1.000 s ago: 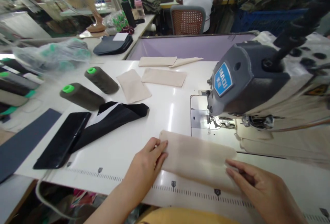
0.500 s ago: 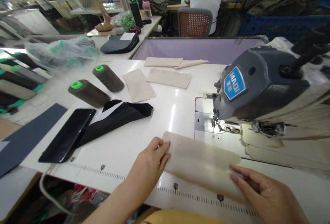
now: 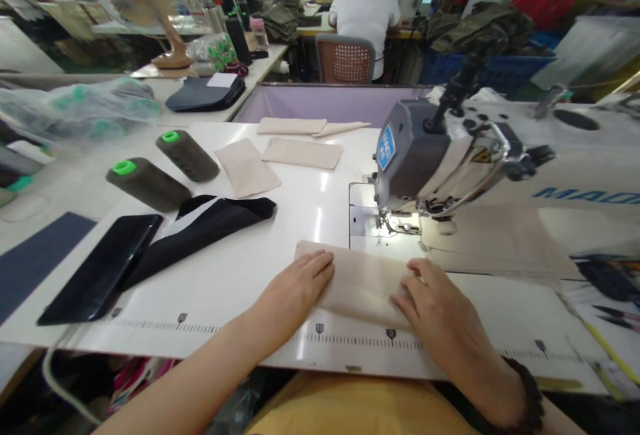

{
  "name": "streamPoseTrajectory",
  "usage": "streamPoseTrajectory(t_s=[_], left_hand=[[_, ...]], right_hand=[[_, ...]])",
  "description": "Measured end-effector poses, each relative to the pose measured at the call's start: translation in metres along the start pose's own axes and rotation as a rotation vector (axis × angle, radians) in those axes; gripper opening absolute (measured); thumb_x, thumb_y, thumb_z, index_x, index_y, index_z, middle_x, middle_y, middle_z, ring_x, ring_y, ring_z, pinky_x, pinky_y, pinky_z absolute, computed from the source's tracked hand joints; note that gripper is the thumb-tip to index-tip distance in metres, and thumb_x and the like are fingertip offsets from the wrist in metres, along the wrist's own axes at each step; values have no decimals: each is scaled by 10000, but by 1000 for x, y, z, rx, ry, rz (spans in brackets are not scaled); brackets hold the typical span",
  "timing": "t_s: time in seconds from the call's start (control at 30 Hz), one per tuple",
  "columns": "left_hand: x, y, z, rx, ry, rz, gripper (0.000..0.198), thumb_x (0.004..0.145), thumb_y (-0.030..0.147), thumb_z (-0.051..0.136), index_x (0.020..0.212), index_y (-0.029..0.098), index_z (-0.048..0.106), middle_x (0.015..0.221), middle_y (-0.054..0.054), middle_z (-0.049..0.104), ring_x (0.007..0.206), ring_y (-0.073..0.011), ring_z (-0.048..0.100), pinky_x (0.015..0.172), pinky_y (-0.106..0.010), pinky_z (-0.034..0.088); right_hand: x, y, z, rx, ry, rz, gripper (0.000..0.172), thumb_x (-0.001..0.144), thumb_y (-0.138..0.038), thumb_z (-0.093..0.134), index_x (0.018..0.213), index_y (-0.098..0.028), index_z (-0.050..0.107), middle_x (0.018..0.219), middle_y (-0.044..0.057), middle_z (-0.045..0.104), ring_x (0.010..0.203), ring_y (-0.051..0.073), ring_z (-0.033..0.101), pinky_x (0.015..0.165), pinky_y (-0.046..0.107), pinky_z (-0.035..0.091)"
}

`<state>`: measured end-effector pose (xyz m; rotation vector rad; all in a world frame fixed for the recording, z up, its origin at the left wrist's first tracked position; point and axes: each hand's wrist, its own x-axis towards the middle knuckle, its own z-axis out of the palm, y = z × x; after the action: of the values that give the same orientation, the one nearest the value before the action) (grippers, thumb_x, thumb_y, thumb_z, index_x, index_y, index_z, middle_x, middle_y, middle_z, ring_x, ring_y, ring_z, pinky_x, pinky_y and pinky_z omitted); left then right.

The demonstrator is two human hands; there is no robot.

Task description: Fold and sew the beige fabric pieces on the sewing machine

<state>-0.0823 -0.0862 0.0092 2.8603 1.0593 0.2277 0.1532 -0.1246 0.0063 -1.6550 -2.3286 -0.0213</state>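
Note:
A folded beige fabric piece (image 3: 363,281) lies flat on the white table in front of the sewing machine (image 3: 405,148). On its left part rests my left hand (image 3: 300,288), palm down with the fingers laid flat across the cloth. My right hand (image 3: 435,301) is at the right end, fingers bent and closed on the fabric edge; the underside of that grip is hidden. The machine's needle and presser foot (image 3: 387,221) are just beyond the cloth, apart from it. A printed ruler scale (image 3: 355,339) runs along the table edge nearest me.
Beyond my hands lie more beige pieces (image 3: 303,153). To the left are two thread cones (image 3: 147,185), black fabric (image 3: 210,235) and a black phone-like slab (image 3: 103,268). Snips (image 3: 615,315) lie far right. A person in white (image 3: 365,11) sits ahead with their back turned.
The view has swung right, showing more of the machine. My left hand went from pinching the fabric's left edge to lying flat on it. My right hand has closed on the right end.

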Motion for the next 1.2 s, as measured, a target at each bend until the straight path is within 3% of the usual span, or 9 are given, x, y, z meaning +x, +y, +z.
streamPoseTrajectory(t_s=[0.13, 0.23, 0.33, 0.43, 0.53, 0.8, 0.93, 1.07, 1.2], left_hand=[[16, 15, -6, 71, -104, -76, 291, 871, 170, 431, 1151, 114, 488, 1059, -124, 559, 976, -236, 533, 838, -372, 457], [26, 30, -1, 123, -120, -178, 318, 836, 301, 523, 1101, 123, 524, 930, -121, 570, 871, -277, 551, 757, -430, 467], [27, 37, 20, 142, 13, -169, 313, 863, 275, 457, 1091, 69, 513, 1092, -187, 533, 1037, -320, 496, 864, -482, 414], [24, 34, 44, 111, 169, -110, 388, 909, 283, 327, 1174, 22, 437, 1261, -234, 427, 1204, -318, 376, 952, -493, 355], [20, 29, 54, 107, 184, -82, 483, 919, 352, 295, 1249, 5, 364, 1310, -230, 384, 1250, -304, 322, 982, -461, 340], [-14, -22, 40, 243, 112, -291, 628, 893, 491, 270, 1305, 19, 303, 1372, -223, 291, 1280, -328, 251, 997, -495, 303], [-26, -8, 24, 255, 228, -255, 497, 914, 388, 292, 1251, 31, 376, 1294, -232, 390, 1195, -337, 381, 938, -489, 364], [-9, 22, 13, 90, 105, -6, 362, 916, 341, 335, 1177, 133, 477, 1092, -131, 562, 967, -242, 539, 828, -389, 460], [34, -1, 10, 88, -11, -113, 349, 900, 356, 398, 1123, 113, 511, 1160, -130, 530, 1036, -246, 511, 918, -418, 400]], right_hand=[[5, -12, 6, 136, -63, -204, 350, 858, -62, 297, 1101, -88, 548, 1253, 161, 473, 1158, 239, 433, 938, 409, 423], [8, -19, 7, 196, -183, -258, 364, 839, -28, 312, 1098, -88, 561, 1231, 135, 513, 1160, 219, 440, 996, 415, 362], [8, -24, 10, 193, -187, -190, 326, 872, -157, 396, 1157, -72, 528, 1247, 136, 498, 1182, 235, 408, 1034, 436, 299], [4, -24, 16, 168, -165, -184, 444, 877, -316, 454, 1266, -102, 435, 1318, 128, 424, 1238, 255, 326, 1043, 491, 252], [0, -22, 21, 127, -178, -176, 481, 890, -369, 428, 1324, -172, 360, 1389, 99, 328, 1284, 270, 233, 1022, 597, 169], [-1, -20, 23, 123, -192, -170, 441, 887, -354, 435, 1298, -197, 396, 1387, 106, 329, 1284, 283, 232, 1000, 640, 111], [-1, -21, 24, 152, -183, -167, 435, 883, -335, 443, 1292, -196, 398, 1382, 107, 337, 1281, 287, 237, 997, 643, 111], [-1, -18, 17, 246, -137, -109, 431, 889, -309, 419, 1282, -137, 385, 1359, 155, 351, 1264, 277, 270, 1009, 590, 194], [6, -1, 1, 275, -57, -12, 317, 876, -205, 411, 1154, -69, 478, 1242, 191, 447, 1146, 262, 407, 942, 446, 373]])
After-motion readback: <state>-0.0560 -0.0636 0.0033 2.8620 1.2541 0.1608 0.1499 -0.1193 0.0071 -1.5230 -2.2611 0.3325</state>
